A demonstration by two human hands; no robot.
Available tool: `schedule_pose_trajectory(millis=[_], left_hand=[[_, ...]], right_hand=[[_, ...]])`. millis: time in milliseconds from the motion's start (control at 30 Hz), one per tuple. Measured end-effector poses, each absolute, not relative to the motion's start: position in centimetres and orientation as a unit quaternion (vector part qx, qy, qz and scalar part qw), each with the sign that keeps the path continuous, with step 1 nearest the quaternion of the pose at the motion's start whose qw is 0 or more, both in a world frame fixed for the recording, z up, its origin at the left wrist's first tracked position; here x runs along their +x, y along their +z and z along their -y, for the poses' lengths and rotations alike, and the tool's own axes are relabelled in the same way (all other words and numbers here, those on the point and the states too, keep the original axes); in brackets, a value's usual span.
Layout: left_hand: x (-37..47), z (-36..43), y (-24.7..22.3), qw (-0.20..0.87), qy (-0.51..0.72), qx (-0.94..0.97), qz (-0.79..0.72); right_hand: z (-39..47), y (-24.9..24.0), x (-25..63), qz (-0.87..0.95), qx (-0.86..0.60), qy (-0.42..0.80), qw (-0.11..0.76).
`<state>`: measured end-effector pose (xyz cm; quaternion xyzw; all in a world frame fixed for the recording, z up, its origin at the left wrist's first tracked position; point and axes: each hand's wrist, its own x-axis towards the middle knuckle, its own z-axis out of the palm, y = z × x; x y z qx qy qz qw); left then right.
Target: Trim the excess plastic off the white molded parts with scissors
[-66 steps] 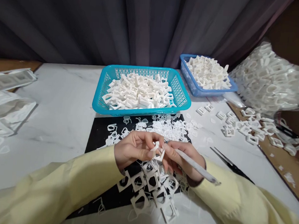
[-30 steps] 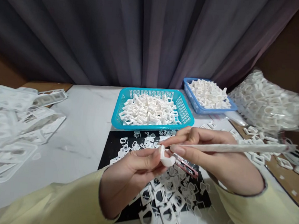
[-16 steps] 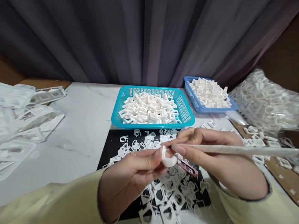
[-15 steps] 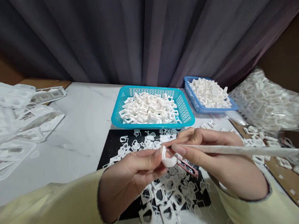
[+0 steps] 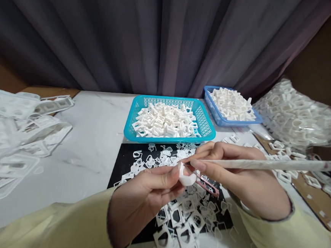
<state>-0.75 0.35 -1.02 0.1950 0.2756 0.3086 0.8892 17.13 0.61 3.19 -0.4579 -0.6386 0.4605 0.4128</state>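
Between thumb and fingers, my left hand [image 5: 151,189] pinches a small curved white piece [image 5: 186,178]. My right hand [image 5: 231,167] grips a long pale stick-like tool [image 5: 277,163], its tip end at the upper edge of the piece. A pink tool [image 5: 208,186] lies or hangs just under the right hand's fingers; what holds it cannot be made out. Below both hands is a black mat [image 5: 125,157] strewn with thin white scraps [image 5: 151,161] and flat white frames [image 5: 185,234].
A teal basket [image 5: 168,141] full of white pieces stands behind the hands. Further right are a blue basket [image 5: 225,121] and a clear bag [image 5: 303,115], both filled with white pieces. White moulded sheets [image 5: 7,134] are piled at the left.
The far end of the long tool has swung slightly left and up, and the right forearm has shifted a little left. The left hand keeps the white piece almost still.
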Motion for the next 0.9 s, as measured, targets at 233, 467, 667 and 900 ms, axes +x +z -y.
schedule_pose_trajectory(millis=[233, 467, 667, 900], left_hand=[[-0.68, -0.36, -0.76, 0.886, 0.310, 0.194, -0.286], [-0.66, -0.39, -1.16, 0.892, 0.313, 0.188, -0.266], [-0.68, -0.55, -1.19, 0.890, 0.318, 0.175, -0.275], [-0.66, -0.44, -1.09, 0.888, 0.317, 0.176, -0.283]], right_hand=[[-0.55, 3.01, 17.09, 0.640, -0.453, 0.457, 0.419], [-0.27, 2.97, 16.99, 0.648, -0.455, 0.447, 0.416], [-0.31, 3.10, 16.88, 0.641, -0.458, 0.449, 0.422], [-0.16, 3.15, 16.92, 0.637, -0.461, 0.450, 0.424]])
